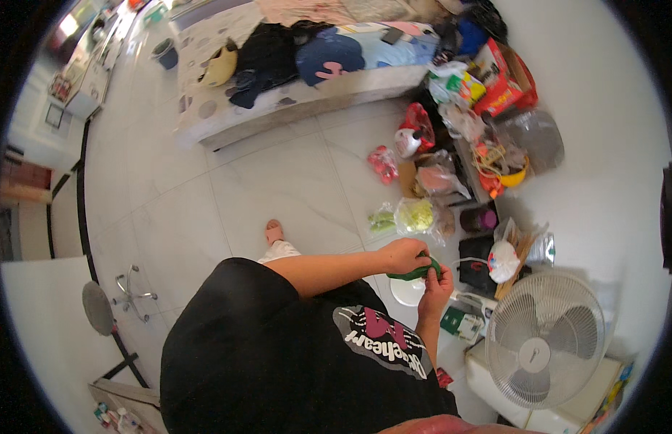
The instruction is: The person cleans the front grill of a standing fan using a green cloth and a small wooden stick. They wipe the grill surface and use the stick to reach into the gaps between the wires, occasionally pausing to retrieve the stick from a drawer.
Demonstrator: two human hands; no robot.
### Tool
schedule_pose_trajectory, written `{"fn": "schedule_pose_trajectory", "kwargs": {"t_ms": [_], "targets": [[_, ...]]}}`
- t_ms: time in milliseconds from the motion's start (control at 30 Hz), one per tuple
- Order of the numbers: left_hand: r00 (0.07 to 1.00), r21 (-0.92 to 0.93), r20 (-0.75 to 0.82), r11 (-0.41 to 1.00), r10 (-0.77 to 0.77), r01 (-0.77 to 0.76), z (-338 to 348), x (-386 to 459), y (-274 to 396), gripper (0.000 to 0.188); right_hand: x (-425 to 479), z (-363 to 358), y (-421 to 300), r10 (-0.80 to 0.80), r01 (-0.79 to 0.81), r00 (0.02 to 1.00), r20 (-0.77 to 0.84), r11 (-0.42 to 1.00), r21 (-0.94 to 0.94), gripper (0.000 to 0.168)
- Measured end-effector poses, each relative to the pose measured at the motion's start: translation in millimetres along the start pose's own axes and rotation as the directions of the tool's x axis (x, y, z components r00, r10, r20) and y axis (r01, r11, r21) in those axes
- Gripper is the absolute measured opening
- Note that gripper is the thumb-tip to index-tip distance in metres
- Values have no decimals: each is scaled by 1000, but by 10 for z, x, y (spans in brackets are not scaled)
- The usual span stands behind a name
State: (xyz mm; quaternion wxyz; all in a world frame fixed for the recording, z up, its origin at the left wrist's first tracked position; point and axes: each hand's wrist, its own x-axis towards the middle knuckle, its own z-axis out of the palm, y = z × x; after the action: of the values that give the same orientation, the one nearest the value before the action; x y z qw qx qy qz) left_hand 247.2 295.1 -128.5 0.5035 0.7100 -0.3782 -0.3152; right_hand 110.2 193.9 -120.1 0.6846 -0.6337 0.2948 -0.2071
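Observation:
In front of my black T-shirt (292, 352), both hands hold a dark green item (414, 272), possibly a long pepper. My left hand (409, 256) reaches across from the left and grips its upper side. From below, my right hand (438, 285) pinches its right end between thumb and fingers. The fingers cover part of the item, so its full shape is hidden. Beneath the hands shows a white round base (405, 293) on the floor. Just beyond the hands lie a bagged pale green cabbage (418, 216) and a bag of long green vegetables (381, 221).
A standing fan (545, 342) is close on the right. Bags and boxes crowd a low table (473, 168) along the wall. A bed (292, 100) with clothes stands ahead. A swivel chair base (134, 293) is at left, on the tiled floor (173, 222).

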Motion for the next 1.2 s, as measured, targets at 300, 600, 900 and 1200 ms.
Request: {"fn": "schedule_pose_trajectory", "kwargs": {"t_ms": [300,600,900,1200], "targets": [[960,57,-276,997,-34,52,-1962,-763,-293,40,430,2140,-188,-55,42,964,260,998,54,14],[705,-242,-663,964,-250,115,-3343,-1626,-1004,36,682,4204,-153,-48,120,782,621,990,-74,15],[384,-441,-797,884,-465,155,-4542,-2305,-1476,29,982,6030,132,58,198,508,860,963,-182,16],[178,-499,-845,863,-505,78,-5964,-2638,-1824,24,1331,7806,191,145,206,198,969,961,-186,16]]}}
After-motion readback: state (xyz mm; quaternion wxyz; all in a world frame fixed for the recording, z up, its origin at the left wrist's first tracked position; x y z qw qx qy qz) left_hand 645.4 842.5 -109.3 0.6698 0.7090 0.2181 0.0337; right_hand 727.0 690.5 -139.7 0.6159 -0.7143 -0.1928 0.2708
